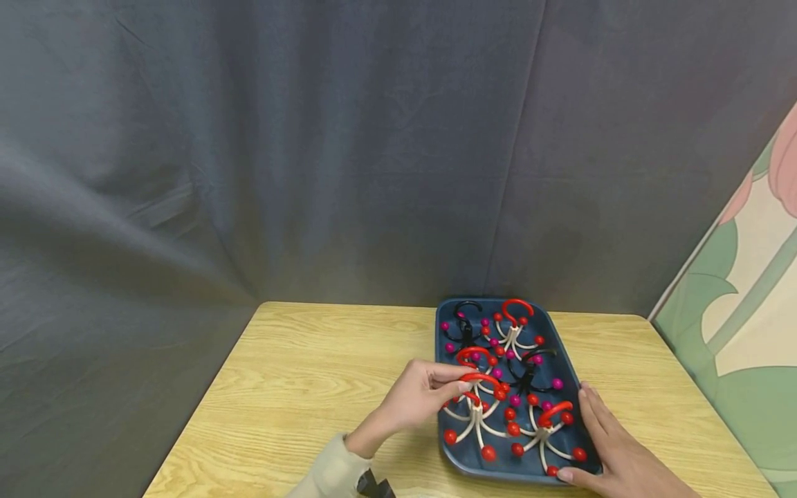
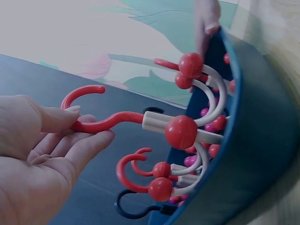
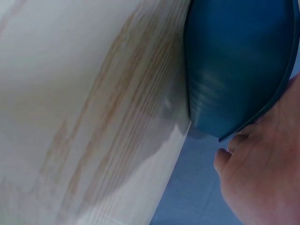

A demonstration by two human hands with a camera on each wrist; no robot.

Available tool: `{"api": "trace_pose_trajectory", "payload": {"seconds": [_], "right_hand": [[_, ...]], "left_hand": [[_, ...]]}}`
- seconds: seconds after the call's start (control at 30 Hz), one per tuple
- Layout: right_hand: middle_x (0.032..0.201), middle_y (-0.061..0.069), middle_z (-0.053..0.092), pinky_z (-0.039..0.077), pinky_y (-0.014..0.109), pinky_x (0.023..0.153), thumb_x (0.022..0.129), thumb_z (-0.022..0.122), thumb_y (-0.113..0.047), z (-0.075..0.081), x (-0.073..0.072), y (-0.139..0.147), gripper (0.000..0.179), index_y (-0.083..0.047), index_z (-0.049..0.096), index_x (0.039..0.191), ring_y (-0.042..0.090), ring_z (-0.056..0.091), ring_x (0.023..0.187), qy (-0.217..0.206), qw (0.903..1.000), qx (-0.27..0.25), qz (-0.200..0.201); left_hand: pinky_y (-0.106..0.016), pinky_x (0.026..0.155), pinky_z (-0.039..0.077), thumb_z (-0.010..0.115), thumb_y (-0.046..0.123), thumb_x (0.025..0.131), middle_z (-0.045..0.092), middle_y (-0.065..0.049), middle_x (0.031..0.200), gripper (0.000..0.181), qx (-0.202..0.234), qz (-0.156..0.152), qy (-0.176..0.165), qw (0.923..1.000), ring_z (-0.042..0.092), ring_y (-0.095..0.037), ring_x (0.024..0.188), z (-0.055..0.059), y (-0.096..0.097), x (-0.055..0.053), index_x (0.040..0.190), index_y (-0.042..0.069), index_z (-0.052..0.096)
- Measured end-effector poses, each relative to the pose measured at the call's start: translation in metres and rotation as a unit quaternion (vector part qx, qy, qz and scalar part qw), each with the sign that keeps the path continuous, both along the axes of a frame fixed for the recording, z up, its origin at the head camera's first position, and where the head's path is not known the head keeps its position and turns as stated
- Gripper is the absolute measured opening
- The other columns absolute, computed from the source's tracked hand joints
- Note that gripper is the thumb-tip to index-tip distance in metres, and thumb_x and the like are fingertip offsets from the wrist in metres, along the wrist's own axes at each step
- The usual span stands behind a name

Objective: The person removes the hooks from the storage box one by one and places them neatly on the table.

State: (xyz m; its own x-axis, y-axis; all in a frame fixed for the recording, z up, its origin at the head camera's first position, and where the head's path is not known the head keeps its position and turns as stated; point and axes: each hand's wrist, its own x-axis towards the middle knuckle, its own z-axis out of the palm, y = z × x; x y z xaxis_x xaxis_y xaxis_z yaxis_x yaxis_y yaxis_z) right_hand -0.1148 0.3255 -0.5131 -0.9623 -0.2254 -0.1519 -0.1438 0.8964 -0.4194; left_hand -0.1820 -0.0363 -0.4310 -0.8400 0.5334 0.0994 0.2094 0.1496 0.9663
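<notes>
A dark blue tray (image 1: 463,468) holds several multi-arm hanging hooks with ball-tipped curved arms. My left hand (image 1: 416,398) pinches the red hook end of a white hanger (image 2: 157,121) between thumb and fingers. That hanger stands at the tray's front left, its white arms and red balls spread downward within the tray. My right hand (image 1: 616,449) holds the tray's front right corner, thumb at the front rim and fingers along the right side. Near that thumb lies another red-and-white hanger (image 1: 544,434).
Farther back in the tray are another red-and-white hanger (image 1: 512,337) and two black hangers (image 1: 467,332) with magenta balls. The tray sits on a wooden table (image 1: 280,408). A grey curtain (image 1: 373,152) hangs behind; a floral panel (image 1: 747,311) stands at the right.
</notes>
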Motion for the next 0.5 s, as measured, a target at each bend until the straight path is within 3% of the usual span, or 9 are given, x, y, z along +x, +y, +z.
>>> {"api": "trace_pose_trajectory", "payload": {"seconds": [0.1,0.27,0.5], "right_hand": [[0.171,0.033,0.005,0.036,0.082,0.107,0.093,0.065,-0.070,0.000,-0.002,0.000,0.123,0.000,-0.003,0.167,0.058,0.021,0.149,-0.024,0.9997,-0.002,-0.003],[0.170,0.034,0.007,0.038,0.080,0.107,0.093,0.065,-0.070,-0.002,-0.001,0.001,0.123,0.001,-0.003,0.167,0.057,0.023,0.147,-0.012,0.9999,0.006,-0.003],[0.171,0.034,0.006,0.038,0.080,0.108,0.091,0.066,-0.071,0.000,-0.002,0.002,0.125,0.000,-0.004,0.167,0.059,0.023,0.148,-0.020,0.9998,0.006,-0.001]], "left_hand": [[-0.012,0.056,0.043,0.073,0.019,0.100,0.081,-0.013,0.114,0.028,0.003,-0.002,0.005,1.0000,0.068,0.005,0.075,0.005,-0.006,-0.003,0.127,0.013,0.078],[-0.017,0.048,0.035,0.072,0.021,0.102,0.080,-0.016,0.114,0.028,-0.006,0.015,0.018,0.9997,0.051,-0.003,0.056,0.014,-0.018,-0.008,0.128,0.015,0.077],[-0.018,0.050,0.038,0.072,0.026,0.101,0.079,-0.008,0.124,0.029,-0.017,0.038,0.040,0.9983,0.068,-0.002,0.078,0.025,-0.038,-0.020,0.129,0.021,0.077]]}}
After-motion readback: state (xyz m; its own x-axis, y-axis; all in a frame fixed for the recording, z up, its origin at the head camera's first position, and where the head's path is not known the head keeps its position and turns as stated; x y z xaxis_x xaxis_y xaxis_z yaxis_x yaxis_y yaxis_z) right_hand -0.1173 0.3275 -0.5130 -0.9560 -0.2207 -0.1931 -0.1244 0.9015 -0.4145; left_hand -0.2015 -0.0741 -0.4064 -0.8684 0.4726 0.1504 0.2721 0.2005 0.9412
